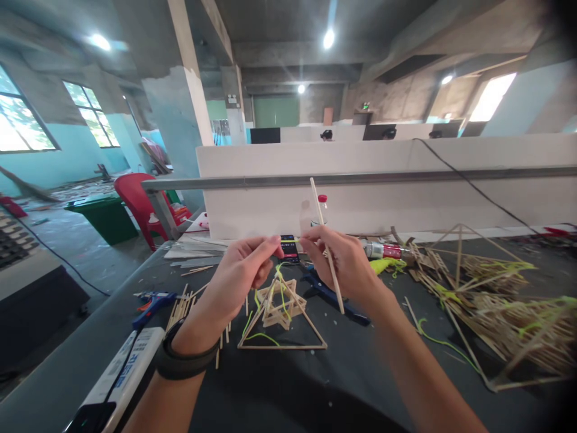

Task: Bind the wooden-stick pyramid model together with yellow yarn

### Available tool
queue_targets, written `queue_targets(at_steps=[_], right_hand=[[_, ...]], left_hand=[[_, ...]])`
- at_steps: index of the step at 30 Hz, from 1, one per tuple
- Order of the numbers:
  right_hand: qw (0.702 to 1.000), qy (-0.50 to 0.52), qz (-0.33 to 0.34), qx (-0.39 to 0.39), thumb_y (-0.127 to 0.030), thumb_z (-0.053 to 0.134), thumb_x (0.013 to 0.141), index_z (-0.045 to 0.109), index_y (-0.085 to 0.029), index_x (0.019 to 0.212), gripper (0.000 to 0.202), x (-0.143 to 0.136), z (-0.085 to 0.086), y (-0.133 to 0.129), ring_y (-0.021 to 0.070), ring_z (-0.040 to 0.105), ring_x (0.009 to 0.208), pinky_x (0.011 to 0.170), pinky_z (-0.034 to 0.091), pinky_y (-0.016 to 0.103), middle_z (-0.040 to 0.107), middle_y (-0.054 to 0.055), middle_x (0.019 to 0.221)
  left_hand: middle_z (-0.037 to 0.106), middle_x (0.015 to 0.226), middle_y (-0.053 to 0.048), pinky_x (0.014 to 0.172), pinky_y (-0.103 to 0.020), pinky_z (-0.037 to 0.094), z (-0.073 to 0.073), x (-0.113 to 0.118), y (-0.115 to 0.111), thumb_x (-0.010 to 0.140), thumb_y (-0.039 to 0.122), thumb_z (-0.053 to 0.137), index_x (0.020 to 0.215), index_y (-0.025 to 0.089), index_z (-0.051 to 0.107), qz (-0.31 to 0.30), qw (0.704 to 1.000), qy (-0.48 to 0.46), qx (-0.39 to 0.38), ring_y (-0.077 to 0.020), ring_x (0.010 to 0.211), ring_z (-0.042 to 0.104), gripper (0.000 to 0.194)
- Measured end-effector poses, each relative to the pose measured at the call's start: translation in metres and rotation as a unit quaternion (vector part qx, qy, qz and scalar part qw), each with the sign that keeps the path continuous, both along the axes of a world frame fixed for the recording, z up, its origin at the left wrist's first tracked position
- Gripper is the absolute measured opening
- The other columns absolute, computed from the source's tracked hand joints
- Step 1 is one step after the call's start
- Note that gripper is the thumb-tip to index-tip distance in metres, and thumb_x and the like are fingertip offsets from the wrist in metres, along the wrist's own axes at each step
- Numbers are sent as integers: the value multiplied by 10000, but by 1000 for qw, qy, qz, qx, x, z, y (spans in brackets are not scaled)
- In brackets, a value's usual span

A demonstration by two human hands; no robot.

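My left hand (238, 273) is closed, its thumb and forefinger pinching one end of a short yellow-green string (291, 241). The other end runs taut into the fingertips of my right hand (347, 261). That hand is also closed around a thin wooden stick (317, 198), which slants up from below the palm. Just beneath both hands, a pyramid frame of sticks (282, 347) stands on the dark table (288, 397). Inside it is a star-shaped stack of sticks (288, 313), with yellow-green string (280, 270) at the apex.
A blue glue gun (155, 304), loose sticks (180, 307) and a white power strip (128, 367) lie to the left. Behind are a phone (289, 255), blue-handled pliers (356, 314) and a bottle (323, 207). More stick frames (532, 382) and piled sticks (545, 337) fill the right.
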State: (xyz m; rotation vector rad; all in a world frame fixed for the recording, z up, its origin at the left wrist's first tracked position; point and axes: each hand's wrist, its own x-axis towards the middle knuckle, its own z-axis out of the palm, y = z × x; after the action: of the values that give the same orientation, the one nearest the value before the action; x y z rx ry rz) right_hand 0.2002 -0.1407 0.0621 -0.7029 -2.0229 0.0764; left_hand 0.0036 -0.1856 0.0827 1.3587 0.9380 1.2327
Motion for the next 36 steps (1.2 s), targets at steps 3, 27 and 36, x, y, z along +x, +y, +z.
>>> queue_targets(at_steps=[3, 27, 36], right_hand=[[999, -29, 0, 37, -222, 470, 988, 540, -208, 914, 103, -6, -5, -1, 104, 412, 559, 533, 337, 277, 561, -12, 703], [993, -60, 23, 97, -152, 500, 944, 525, -205, 865, 98, -16, -2, -16, 94, 374, 548, 489, 312, 252, 509, -41, 679], [995, 29, 82, -42, -260, 531, 976, 593, -210, 860, 141, -8, 8, -15, 106, 406, 535, 525, 352, 263, 484, -34, 627]], left_hand=[[225, 544, 77, 421, -208, 133, 2, 1, -1, 868, 386, 665, 692, 165, 619, 4, 995, -97, -7, -70, 482, 172, 286], [310, 557, 54, 480, -265, 163, -9, 2, 8, 916, 441, 591, 761, 165, 660, 28, 995, 87, 27, -92, 514, 224, 324], [340, 664, 23, 521, -295, 143, -5, 1, -3, 885, 391, 565, 686, 185, 515, -143, 989, -30, -34, -117, 560, 272, 291]])
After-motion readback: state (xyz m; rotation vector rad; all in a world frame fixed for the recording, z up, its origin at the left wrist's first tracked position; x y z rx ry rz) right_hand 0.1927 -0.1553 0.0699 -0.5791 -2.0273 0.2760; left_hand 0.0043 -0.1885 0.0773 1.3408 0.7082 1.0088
